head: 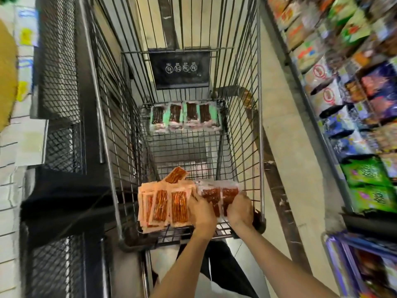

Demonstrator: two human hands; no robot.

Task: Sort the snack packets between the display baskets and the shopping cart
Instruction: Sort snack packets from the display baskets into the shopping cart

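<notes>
I look down into a wire shopping cart point(242, 134). At its near end lie several orange snack packets point(163, 203) in a stack, and beside them on the right a bundle of clear packets with red sticks point(219, 193). My left hand point(203, 211) and my right hand point(240, 211) both grip this clear bundle from its near side. At the far end of the cart rest several green packets with dark sticks point(185, 116) in a row.
Display baskets full of colourful snack bags point(356, 93) line the right side. Black mesh racks point(60, 87) stand close on the left. A black sign plate point(182, 68) hangs on the cart's far wall. Beige floor runs between cart and shelves.
</notes>
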